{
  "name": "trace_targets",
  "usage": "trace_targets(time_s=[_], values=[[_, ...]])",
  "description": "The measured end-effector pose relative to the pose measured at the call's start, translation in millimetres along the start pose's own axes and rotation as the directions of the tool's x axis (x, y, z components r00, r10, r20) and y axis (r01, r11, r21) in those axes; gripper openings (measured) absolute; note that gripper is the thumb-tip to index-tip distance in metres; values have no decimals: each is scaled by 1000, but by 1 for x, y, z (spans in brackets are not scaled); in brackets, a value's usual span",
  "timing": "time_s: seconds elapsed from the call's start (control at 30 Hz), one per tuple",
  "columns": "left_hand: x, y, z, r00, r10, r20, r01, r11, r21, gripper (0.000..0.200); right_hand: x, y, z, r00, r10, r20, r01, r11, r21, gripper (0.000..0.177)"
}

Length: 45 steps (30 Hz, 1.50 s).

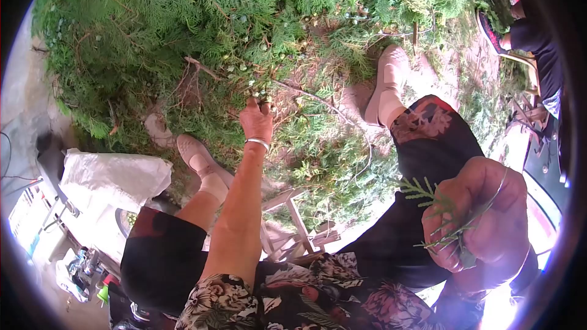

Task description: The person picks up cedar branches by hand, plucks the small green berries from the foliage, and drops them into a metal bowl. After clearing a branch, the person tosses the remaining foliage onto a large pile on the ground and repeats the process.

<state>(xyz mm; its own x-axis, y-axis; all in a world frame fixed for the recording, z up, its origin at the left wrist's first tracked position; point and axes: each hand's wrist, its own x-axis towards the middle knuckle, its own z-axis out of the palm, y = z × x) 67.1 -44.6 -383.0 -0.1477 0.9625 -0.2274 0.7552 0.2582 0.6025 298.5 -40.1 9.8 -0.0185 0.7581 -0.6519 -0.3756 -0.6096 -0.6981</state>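
Sunlit earth (pixel 431 73) at upper right and centre, littered with conifer clippings (pixel 318 171), beside a heap of scale-leaved green branches (pixel 183 18) filling the upper left and top of the frame. Faces the heap with feet apart, with a pale left shoe (pixel 194 150) left of centre and a matching right shoe (pixel 392 70) at upper right of centre. Reaches with the left hand (pixel 255 122) to the middle of the frame, curling the fingers downward at the heap's lower edge; cannot tell what, if anything, between the fingertips. Wears a silver bangle (pixel 257 142) on that wrist. Pinches a small feathery conifer sprig (pixel 423 192) between thumb and fingers of the right hand (pixel 495 220) at lower right, well apart from the left hand. Just right of the left hand, a long bare twig (pixel 313 95). Below centre, a wooden frame (pixel 298 217); at left, a crumpled white sack (pixel 116 177); at upper right, another person in dark clothing (pixel 542 55).
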Motion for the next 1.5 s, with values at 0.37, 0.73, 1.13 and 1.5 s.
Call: trace_targets(time_s=[0.37,0.73,1.13,1.5], values=[[-31,-7,-28,803,-390,452,596,488,-638,9,1,1,7,1000,4,3,-4,1000,6,31],[-15,1,-8,940,-248,233,328,844,-425,10,1,2,3,1000,10,0,-10,1000,-7,28],[10,4,5,946,-282,163,324,862,-389,11,4,-2,10,997,73,-35,-72,997,19,30],[5,85,-76,807,-171,565,586,113,-803,6,3,-11,27,995,93,-41,-94,995,-25,31]])
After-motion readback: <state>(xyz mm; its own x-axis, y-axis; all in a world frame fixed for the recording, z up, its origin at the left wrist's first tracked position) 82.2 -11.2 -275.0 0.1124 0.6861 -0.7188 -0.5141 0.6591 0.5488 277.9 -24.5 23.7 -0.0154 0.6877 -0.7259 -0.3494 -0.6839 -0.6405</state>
